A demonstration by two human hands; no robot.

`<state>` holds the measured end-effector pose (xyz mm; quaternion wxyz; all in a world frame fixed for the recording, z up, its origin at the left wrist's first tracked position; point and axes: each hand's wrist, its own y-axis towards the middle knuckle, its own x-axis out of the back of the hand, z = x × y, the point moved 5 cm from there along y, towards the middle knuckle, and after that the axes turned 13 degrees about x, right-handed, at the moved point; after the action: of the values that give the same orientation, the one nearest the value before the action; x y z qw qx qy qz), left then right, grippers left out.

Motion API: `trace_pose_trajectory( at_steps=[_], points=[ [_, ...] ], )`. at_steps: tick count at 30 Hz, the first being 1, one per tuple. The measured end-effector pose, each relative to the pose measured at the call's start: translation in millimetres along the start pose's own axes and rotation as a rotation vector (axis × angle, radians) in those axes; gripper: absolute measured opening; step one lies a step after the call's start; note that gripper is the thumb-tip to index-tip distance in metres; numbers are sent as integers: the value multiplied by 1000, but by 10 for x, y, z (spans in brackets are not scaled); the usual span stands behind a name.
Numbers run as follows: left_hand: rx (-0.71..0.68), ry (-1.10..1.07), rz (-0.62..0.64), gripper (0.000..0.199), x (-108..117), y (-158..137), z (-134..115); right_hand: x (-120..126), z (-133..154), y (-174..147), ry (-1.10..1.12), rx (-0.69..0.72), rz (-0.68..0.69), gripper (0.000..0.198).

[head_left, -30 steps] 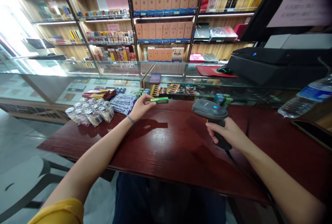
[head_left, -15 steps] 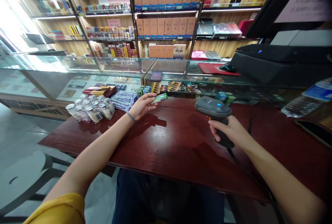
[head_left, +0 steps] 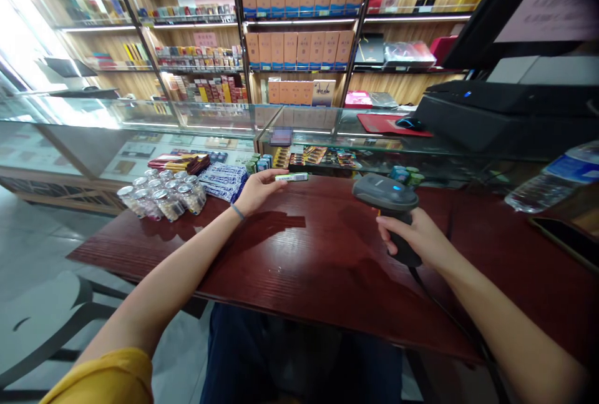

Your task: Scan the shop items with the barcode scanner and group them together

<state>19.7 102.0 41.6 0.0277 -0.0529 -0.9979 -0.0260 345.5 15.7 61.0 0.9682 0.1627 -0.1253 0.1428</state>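
L hand (head_left: 259,192): we pinched green-white pack (head_left: 291,177) by one end, nr worktop's (head_left: 290,273) far edge, prob. to bare blurry label (head_left: 301,177) | R hand (head_left: 420,235): we grasped scanner (head_left: 384,192), front twd pack

No wording can be made out with certainty. The slim pack (head_left: 299,177), above the worktop (head_left: 290,266) near its far edge, shows a white panel with dark marks too small to read. On the shelving (head_left: 299,24), blurred characters cover a pink sign (head_left: 206,40), and dark script on a white box (head_left: 322,92) stays illegible. The screen's (head_left: 552,7) lines and the bottle's (head_left: 578,168) blue label are equally unclear.
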Motion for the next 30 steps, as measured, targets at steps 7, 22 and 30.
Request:
trace_pose_trajectory(
  at_steps=[7, 22, 30],
  points=[
    [20, -34, -41, 56, 30, 20, 36, -39, -41, -15, -5, -27, 70, 31],
    [76, -69, -28, 56, 7, -4, 29, -16, 38, -34, 51, -2, 76, 29],
    [-31, 29, -7, 53, -12, 7, 34, 9, 34, -29, 92, -15, -7, 27]
  ],
)
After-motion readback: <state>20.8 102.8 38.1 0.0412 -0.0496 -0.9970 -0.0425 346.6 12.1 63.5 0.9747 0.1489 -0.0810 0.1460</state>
